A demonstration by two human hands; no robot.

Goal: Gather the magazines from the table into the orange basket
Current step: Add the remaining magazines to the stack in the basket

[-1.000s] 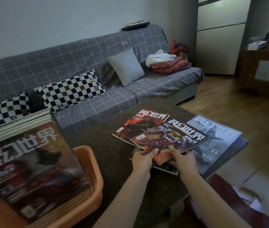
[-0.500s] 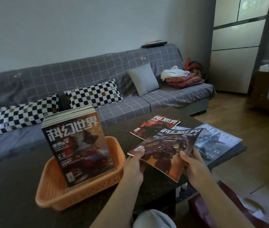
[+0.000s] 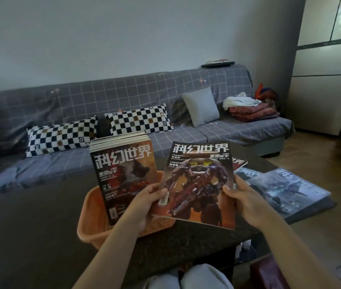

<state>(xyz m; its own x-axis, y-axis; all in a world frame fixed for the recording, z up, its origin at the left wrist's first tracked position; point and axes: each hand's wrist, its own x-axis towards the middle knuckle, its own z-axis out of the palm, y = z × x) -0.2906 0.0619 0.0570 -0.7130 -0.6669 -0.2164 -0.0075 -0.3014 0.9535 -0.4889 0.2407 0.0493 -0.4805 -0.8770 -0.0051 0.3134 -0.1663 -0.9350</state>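
I hold a magazine with a robot on its cover (image 3: 196, 184) upright above the dark table (image 3: 30, 236). My left hand (image 3: 144, 203) grips its lower left edge and my right hand (image 3: 246, 201) grips its right edge. To its left, the orange basket (image 3: 88, 224) holds a stack of magazines (image 3: 123, 174) standing on end. On the table to the right lie a grey-blue magazine (image 3: 290, 188) and a red one (image 3: 239, 162), mostly hidden behind the held cover.
A grey checked sofa (image 3: 228, 132) runs behind the table with two chequered pillows (image 3: 61, 134), a grey cushion (image 3: 201, 106) and folded cloths (image 3: 251, 109). Wooden floor lies to the right. A dark red object (image 3: 273, 274) sits near my knee.
Both hands lifted the robot-cover magazine off the table pile, turned it upright and carried it left toward the basket. The view swung left and the basket now sits centre.
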